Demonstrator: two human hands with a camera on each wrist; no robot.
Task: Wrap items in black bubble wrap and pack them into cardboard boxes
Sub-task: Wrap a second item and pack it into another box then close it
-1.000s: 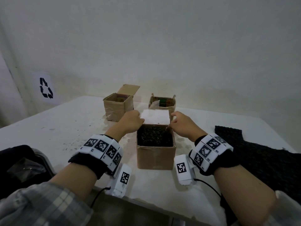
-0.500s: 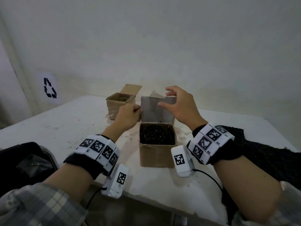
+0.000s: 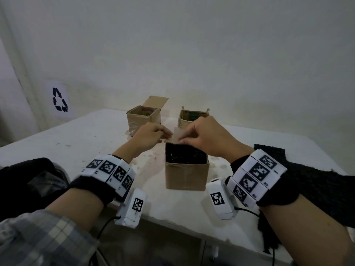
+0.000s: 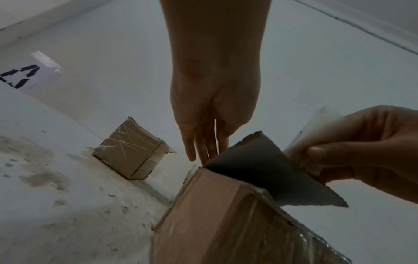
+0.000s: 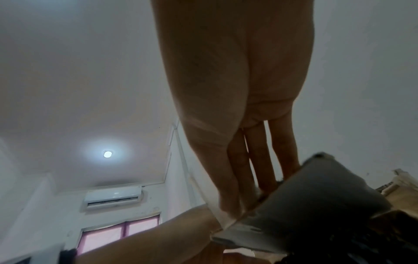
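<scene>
Sitting at nine o'clock on the white table (image 3: pixel 57 150), a dark bag (image 3: pixel 28 181) is cut off by the frame edge, its contents unreadable. Three cardboard boxes stand on the table. The far-left box (image 3: pixel 143 120), toward eleven o'clock, has its lid flap up; something colourful lies inside, too dim to name. The near box (image 3: pixel 186 175) at the centre is open and filled with black bubble wrap (image 3: pixel 185 155) (whatever it wraps is hidden). Its rear flap (image 3: pixel 177 135) stands raised at twelve o'clock of the opening. The left hand (image 3: pixel 151 136) has fingers curled at the flap's left edge, though from the left wrist view the fingers look straight, so I cannot tell whether it grips. The right hand (image 3: pixel 206 138) pinches the flap's top between thumb and fingers. Behind it, at one o'clock, the far-right box (image 3: pixel 189 117) is partly hidden by that hand, with greenish contents I cannot make out. At three o'clock lies one loose sheet of black wrap (image 3: pixel 317 181), cut off at the edge.
</scene>
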